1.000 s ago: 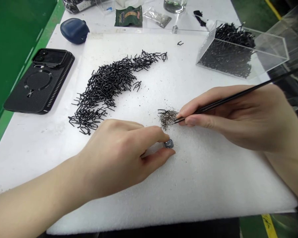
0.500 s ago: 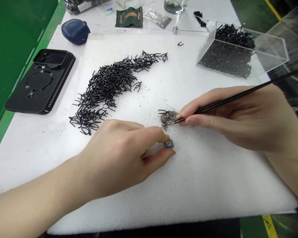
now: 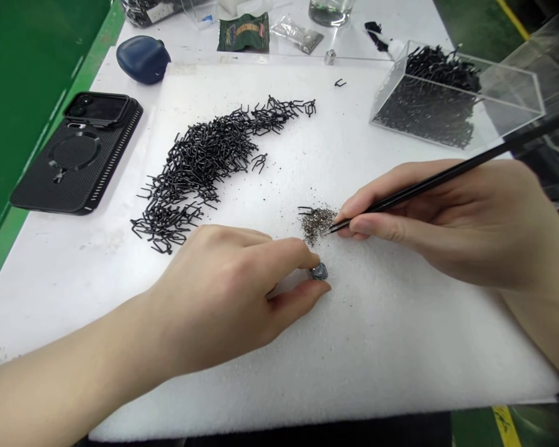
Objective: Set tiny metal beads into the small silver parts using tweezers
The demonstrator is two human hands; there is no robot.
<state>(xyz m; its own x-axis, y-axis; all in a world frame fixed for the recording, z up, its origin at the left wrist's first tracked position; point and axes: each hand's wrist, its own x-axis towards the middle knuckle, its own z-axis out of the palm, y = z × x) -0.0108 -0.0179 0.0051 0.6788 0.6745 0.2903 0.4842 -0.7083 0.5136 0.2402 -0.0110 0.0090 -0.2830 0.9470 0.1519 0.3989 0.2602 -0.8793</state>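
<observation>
My left hand (image 3: 233,285) pinches a small grey-blue metallic piece (image 3: 318,271) between thumb and forefinger, low over the white foam sheet (image 3: 377,347). Black tweezers (image 3: 419,185) rest in my right hand (image 3: 451,217), gripped like a pen. Their tips reach the right edge of a little heap of tiny metallic grains (image 3: 317,223), just beyond the pinched piece. Whether a grain sits between the tips is too small to tell. One black forked piece (image 3: 306,211) lies at the heap's upper left.
A long pile of black forked pieces (image 3: 209,152) spreads across the left of the sheet. Further left is a black phone (image 3: 77,155), with a dark blue case (image 3: 143,59) above it. A clear box (image 3: 503,102) of black pieces stands at the back right, near a glass (image 3: 330,11).
The tweezers' rear end has swung slightly and their tips have shifted a little along the heap's right edge. My left hand keeps its pinch, and the view has moved very slightly.
</observation>
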